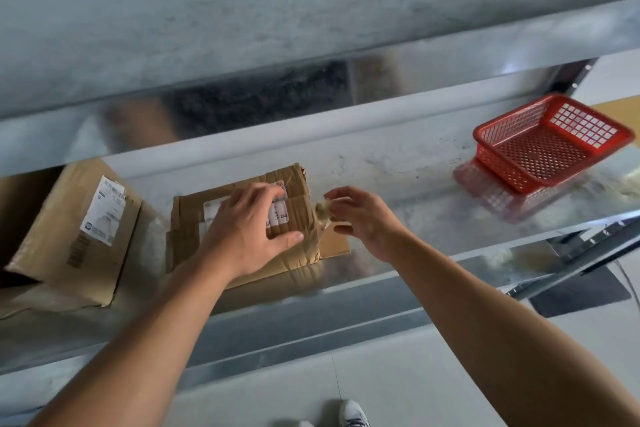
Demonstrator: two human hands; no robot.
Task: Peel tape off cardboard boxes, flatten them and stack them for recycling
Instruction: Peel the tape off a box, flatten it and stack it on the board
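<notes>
I observe a small taped cardboard box (188,218) lying on a metal shelf (398,166). My left hand (242,229) rests on its top, fingers bent over a white label, thumb near the front edge. My right hand (363,218) pinches a crumpled wad of tape (323,210) at the box's right side. A larger box (59,253) lies to the left, apart. A red basket (509,125) stands well to the right.
</notes>
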